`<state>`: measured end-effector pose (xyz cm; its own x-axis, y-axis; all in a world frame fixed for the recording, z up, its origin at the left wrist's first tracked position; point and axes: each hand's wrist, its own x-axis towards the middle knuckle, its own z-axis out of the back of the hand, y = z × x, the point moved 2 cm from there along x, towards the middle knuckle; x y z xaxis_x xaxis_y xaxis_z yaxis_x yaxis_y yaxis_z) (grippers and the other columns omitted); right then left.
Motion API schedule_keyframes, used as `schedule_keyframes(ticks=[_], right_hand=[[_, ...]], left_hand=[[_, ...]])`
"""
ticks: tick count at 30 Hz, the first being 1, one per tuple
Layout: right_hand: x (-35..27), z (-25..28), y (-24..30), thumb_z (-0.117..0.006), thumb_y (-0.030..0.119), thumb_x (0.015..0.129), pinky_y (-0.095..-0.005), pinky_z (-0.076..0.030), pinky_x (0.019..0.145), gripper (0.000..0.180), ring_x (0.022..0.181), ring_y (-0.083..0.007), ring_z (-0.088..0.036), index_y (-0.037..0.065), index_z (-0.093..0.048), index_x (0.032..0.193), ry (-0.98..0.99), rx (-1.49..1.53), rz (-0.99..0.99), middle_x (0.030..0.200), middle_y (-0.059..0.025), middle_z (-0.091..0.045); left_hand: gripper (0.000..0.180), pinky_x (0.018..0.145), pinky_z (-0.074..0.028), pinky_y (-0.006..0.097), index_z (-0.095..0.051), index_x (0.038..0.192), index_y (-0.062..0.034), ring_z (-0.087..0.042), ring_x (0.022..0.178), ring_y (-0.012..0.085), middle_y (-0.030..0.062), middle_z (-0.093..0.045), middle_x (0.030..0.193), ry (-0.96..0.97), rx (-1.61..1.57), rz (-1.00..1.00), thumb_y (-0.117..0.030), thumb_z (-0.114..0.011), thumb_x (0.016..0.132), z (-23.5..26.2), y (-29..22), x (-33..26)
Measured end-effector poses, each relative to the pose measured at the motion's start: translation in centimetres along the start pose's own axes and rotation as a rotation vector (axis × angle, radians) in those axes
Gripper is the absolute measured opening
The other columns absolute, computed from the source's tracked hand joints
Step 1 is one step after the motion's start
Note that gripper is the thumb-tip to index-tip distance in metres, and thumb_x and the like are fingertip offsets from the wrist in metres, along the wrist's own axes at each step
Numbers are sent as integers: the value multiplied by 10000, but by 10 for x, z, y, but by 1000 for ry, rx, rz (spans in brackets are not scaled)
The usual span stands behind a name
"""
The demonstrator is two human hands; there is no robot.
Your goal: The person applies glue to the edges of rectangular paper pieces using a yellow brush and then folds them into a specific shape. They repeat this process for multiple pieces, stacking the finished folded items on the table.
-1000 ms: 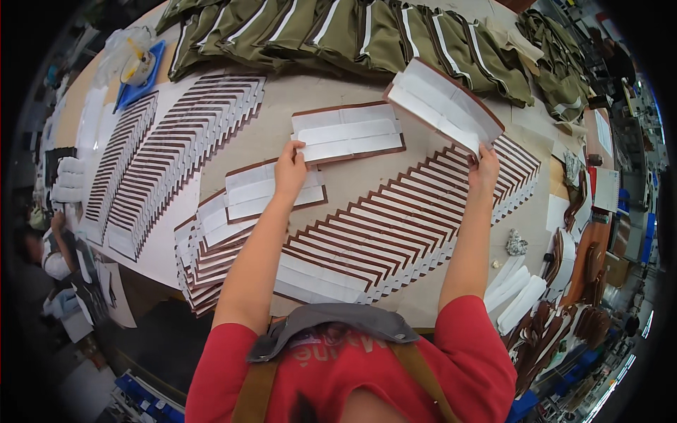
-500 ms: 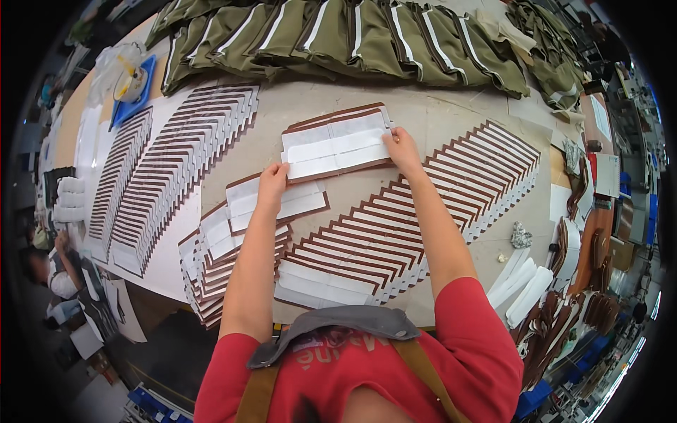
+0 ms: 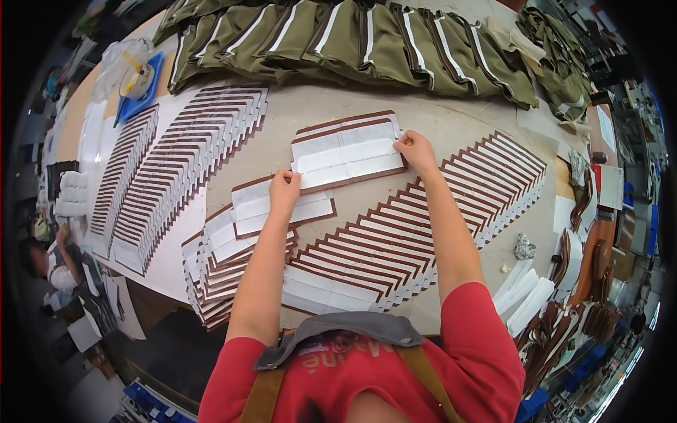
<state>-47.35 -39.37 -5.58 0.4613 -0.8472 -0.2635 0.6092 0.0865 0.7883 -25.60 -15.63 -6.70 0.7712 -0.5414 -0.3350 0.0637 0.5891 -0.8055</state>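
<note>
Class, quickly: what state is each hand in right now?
Left hand: closed, holding the left end of the brown-edged white panel.
Right hand: closed, holding the same panel's right end.

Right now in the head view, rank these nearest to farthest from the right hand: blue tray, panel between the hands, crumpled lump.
From the right hand:
1. Panel: at its fingertips, extending left.
2. Crumpled lump: to its right, closer to the body.
3. Blue tray: far left of the table.
</note>
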Motion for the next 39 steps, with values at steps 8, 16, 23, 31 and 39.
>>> schedule_keyframes(ticks=[8,16,23,31,39], right_hand=[[12,4,1,-666,157,648,-269,-405,482,179,519,-128,-497,28,-543,659,160,15,-145,575,-42,-537],[11,10,15,-681,164,638,-347,-451,679,312,738,-263,-563,39,-517,873,44,-343,-4,856,-139,-580],[13,4,24,-692,160,618,-355,-450,767,479,900,-299,-556,31,-454,1012,59,-376,13,1008,-177,-547],[20,8,8,-660,148,653,-312,-449,630,309,670,-227,-566,-17,-535,883,127,-125,14,735,-136,-578],[12,41,-8,-626,163,763,-229,-310,425,169,486,-69,-391,22,-535,777,147,259,-75,571,26,-446]], left_hand=[[147,517,-374,250,-522,755,-15,-459,567,98,32,-520,630,-16,84,14,-149,-580,772,4,-12,-2],[210,520,-426,284,-522,789,4,-535,551,163,94,-573,671,-22,-39,50,-184,-607,753,-1,-2,5],[209,451,-355,242,-537,811,1,-444,514,85,7,-493,602,23,91,3,-194,-605,774,-9,-1,13],[215,545,-392,313,-506,771,-1,-459,542,178,76,-502,603,-43,140,-83,-200,-589,761,-9,-5,12],[218,589,-410,318,-511,832,13,-495,600,195,111,-534,664,3,86,-223,-189,-570,776,-23,-50,34]])
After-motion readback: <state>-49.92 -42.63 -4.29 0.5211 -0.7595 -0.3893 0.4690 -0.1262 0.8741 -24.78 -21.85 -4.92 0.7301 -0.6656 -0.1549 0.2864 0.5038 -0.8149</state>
